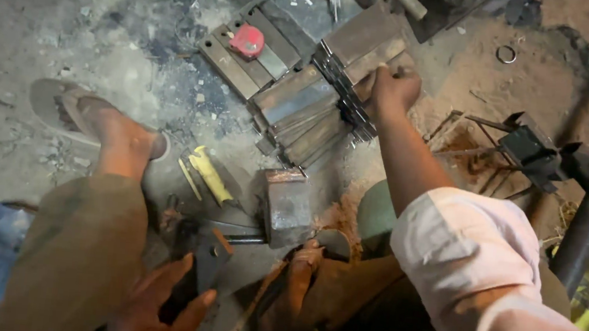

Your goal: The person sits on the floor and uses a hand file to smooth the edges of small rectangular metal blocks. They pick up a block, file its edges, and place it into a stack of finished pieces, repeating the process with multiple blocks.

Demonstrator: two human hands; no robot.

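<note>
Your right hand [393, 89] is reaching out to the stack of flat steel bars [351, 63]; its fingers are curling together over the near edge of the top bars, clamped on them, knuckles toward you. Your left hand [162, 311] is resting low by your knee, fingers spread apart and holding nothing, just beside a dark steel piece [212, 255] on the floor [49, 19].

The stack is leaning; the bars are lying fanned and stepped, some tilted against the lower bundle [299, 112] just below your right fingers; if you are pulling one bar out from the edge, the ones above could be sliding down onto your knuckles or dropping toward your foot [114, 134], which is sitting in an open sandal well left of the fingers. The edges look sharp and rusty; bare fingers wrapped over them are risking a cut if a bar shifts.

The steel block [287, 206] is standing between your two hands, close to your knees; a bar swinging back could be knocking against it and pinching your fingers. The red tape measure [247, 41] is lying on plates left of your right fingers; dragging bars that way could be sweeping it off. The yellow-handled tool [209, 174] is lying near your left fingers, underfoot if you are shifting your weight; the clamp stand [536, 156] is jutting out right of your forearm, apt to snag your sleeve [473, 255].
</note>
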